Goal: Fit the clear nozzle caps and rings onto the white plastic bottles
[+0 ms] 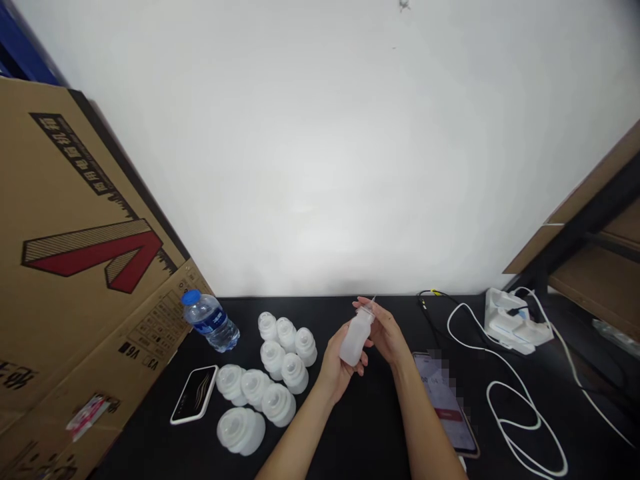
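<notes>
Left forearm (295, 437) and right forearm (430, 433) rise from the bottom of the view, the right one passing just beside a smartphone (444, 407) with a lit, partly blurred screen. Above them, over the black bench (365, 433), the left hand (339, 368) cups a frosted white plastic bottle (355, 341) from below and the side. The fingers of the right hand (386, 331) curl around the bottle's upper end, near a thin pointed nozzle (373, 301). Both hands are grasping it, holding it tilted and clear of the bench.

To the left, 9 frosted white moulded pieces (273, 359) sit in 2 loose groups, beside a dark smartphone (194, 393) and a water bottle (210, 323) with a blue cap, lying on its side near a cardboard box (75, 233). On the right lie looped white cable (510, 393) and a white charger (515, 323).

Slipping looks like the main risk: the smooth frosted surface may offer little grip, and a dropped bottle could scatter the rounded pieces. Pressure on the thin nozzle could bend it, and a careless right forearm could nudge the lit smartphone.
</notes>
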`<state>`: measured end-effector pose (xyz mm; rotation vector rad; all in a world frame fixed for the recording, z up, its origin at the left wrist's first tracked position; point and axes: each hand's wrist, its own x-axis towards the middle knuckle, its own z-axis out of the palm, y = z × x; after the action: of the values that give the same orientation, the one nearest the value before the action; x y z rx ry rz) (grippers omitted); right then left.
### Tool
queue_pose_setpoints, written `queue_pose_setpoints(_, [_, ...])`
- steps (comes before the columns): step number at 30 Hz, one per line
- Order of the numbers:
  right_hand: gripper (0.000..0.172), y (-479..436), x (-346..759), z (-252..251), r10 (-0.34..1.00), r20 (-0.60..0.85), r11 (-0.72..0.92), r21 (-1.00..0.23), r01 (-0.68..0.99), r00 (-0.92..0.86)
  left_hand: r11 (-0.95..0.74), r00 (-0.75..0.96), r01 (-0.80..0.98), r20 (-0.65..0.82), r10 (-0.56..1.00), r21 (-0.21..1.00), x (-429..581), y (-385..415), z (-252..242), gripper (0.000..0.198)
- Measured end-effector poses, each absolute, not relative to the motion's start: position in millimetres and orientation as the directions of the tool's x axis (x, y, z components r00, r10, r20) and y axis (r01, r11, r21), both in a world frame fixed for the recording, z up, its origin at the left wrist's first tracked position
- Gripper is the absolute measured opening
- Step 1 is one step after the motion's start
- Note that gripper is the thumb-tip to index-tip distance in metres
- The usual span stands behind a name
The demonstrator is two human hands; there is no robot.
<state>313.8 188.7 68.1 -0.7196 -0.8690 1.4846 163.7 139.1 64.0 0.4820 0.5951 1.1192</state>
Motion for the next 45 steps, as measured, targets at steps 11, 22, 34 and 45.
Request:
queue_pose_setpoints(11, [0.045,190,306,69,0.995,0.072,0.026,-0.859,-0.512,-0.071,0.464,0.401,-0.753,-0.233,0.886,0.466,158,140,69,0.037])
queue_pose_setpoints(22, [0.052,190,312,64,0.993,0.083,0.027,-0.859,-0.51,-0.086,0.455,0.361,-0.713,-0.276,0.891,0.533,161,140,67,0.047])
queue_pose_setpoints(34, [0.05,194,312,59,0.997,0.054,0.021,-0.878,-0.478,-0.056,0.475,0.386,-0.716,-0.278,0.88,0.512,161,141,63,0.046])
queue_pose_setpoints(45, [0.046,194,302,64,0.998,0.048,0.015,-0.839,-0.544,-0.047,-0.026,0.061,-0.382,0.053,0.997,0.924,163,138,59,0.07])
